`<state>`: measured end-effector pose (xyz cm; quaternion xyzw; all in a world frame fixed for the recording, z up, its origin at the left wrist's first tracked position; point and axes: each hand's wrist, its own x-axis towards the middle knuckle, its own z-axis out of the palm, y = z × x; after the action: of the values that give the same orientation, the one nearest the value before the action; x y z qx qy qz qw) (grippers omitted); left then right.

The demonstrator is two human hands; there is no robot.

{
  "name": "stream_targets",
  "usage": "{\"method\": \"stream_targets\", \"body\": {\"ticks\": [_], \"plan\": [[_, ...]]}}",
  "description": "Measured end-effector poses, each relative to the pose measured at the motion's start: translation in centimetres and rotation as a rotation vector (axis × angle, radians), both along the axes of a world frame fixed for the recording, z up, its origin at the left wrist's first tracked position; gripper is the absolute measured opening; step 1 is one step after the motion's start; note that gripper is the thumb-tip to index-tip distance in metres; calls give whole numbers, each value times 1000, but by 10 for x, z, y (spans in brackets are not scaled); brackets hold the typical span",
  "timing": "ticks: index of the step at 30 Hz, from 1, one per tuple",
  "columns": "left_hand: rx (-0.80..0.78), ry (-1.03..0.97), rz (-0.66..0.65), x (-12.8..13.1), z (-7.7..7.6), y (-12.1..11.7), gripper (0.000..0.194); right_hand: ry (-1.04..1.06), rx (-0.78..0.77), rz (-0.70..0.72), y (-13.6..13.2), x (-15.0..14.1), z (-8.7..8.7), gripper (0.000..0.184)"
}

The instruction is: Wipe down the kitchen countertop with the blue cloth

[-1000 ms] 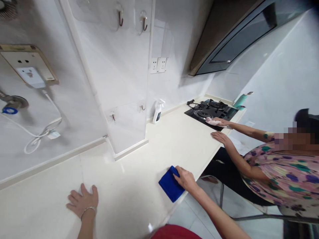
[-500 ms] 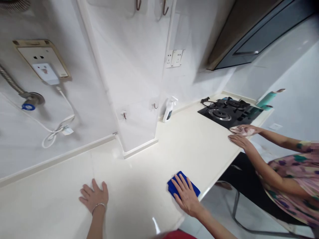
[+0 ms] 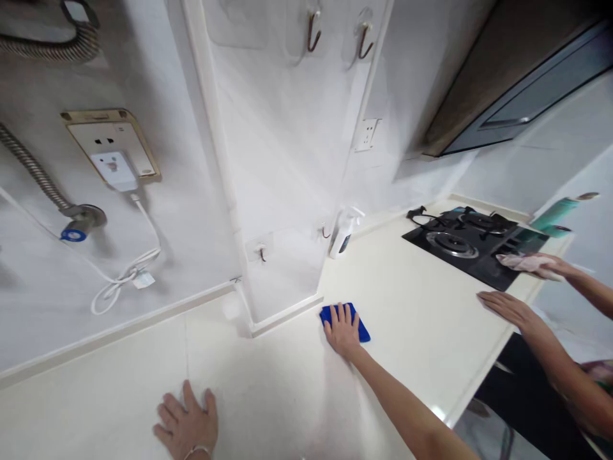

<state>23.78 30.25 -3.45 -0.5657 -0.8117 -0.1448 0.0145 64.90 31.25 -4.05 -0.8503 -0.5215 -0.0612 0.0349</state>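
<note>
A folded blue cloth (image 3: pixel 363 329) lies on the white countertop (image 3: pixel 397 287), close to the base of the wall's jutting corner. My right hand (image 3: pixel 342 329) rests flat on top of it, fingers spread and pointing toward the wall, covering part of the cloth. On the bare counter at lower left, my left hand (image 3: pixel 186 421) lies palm down with its fingers apart and nothing in them. A bracelet circles that wrist, which the bottom edge of the picture cuts off.
A white spray bottle (image 3: pixel 343 233) stands against the wall. On the right is a black gas hob (image 3: pixel 474 246), where a co-worker's hand (image 3: pixel 550 263) holds a pale cloth. The co-worker's other hand (image 3: pixel 510 310) rests on the counter. A white cable (image 3: pixel 127 275) hangs at left.
My right hand has slid the blue cloth away from the counter's front edge, toward the wall corner. The co-worker's cloth has moved onto the hob. The camera view has shifted left.
</note>
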Motion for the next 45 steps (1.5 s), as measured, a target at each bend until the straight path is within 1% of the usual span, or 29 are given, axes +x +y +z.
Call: {"method": "stream_targets", "body": {"ticks": [2, 4, 6, 7, 10, 12, 14, 17, 20, 23, 25, 28, 30, 32, 34, 36, 38, 41, 45], "plan": [[15, 16, -1, 1, 0, -1, 71, 2, -12, -64, 23, -14, 1, 63], [17, 30, 1, 4, 2, -3, 69, -12, 2, -129, 35, -32, -2, 65], [-10, 35, 2, 6, 5, -4, 67, -34, 33, -172, 37, -53, -5, 66], [-27, 34, 2, 6, 6, -5, 67, -41, 45, -169, 35, -66, -6, 67], [-38, 43, 7, 6, 7, -6, 65, -11, 28, -84, 25, -112, -6, 68], [-24, 58, 4, 5, 5, -6, 64, 45, -4, 16, 19, -147, -4, 71], [-23, 65, -1, 4, 3, -7, 64, 121, -32, 160, 14, -183, 1, 75], [-25, 69, 3, 3, 1, -6, 63, 233, -89, 390, 6, -225, 15, 79], [-26, 60, 7, 3, 4, -4, 63, 323, -123, 654, -11, -245, 34, 77], [-22, 25, -5, 5, 14, -6, 64, 397, -144, 934, -47, -244, 49, 74], [14, 1, -15, 8, 21, -8, 65, 440, -142, 1067, -79, -235, 53, 73], [60, -57, -50, 11, 27, -9, 70, 474, -101, 1178, -127, -206, 51, 70], [27, -102, -74, 10, 27, -6, 75, 489, -74, 1197, -156, -174, 44, 69], [-35, -132, -86, 8, 23, -2, 81, 499, -58, 1154, -183, -132, 36, 68], [-70, -141, -93, 5, 18, 1, 85, 490, -56, 1054, -210, -87, 26, 70], [-56, -133, -96, 2, 11, 2, 87, 443, -59, 915, -233, -42, 16, 72], [-29, -123, -102, 1, 5, 4, 88, 367, -55, 764, -249, -1, 9, 73], [-39, -107, -110, 2, 2, 7, 90, 254, -32, 561, -259, 53, 2, 70], [-156, -78, -135, -4, 11, 4, 94, 151, -40, 312, -257, 123, -3, 63]]}}
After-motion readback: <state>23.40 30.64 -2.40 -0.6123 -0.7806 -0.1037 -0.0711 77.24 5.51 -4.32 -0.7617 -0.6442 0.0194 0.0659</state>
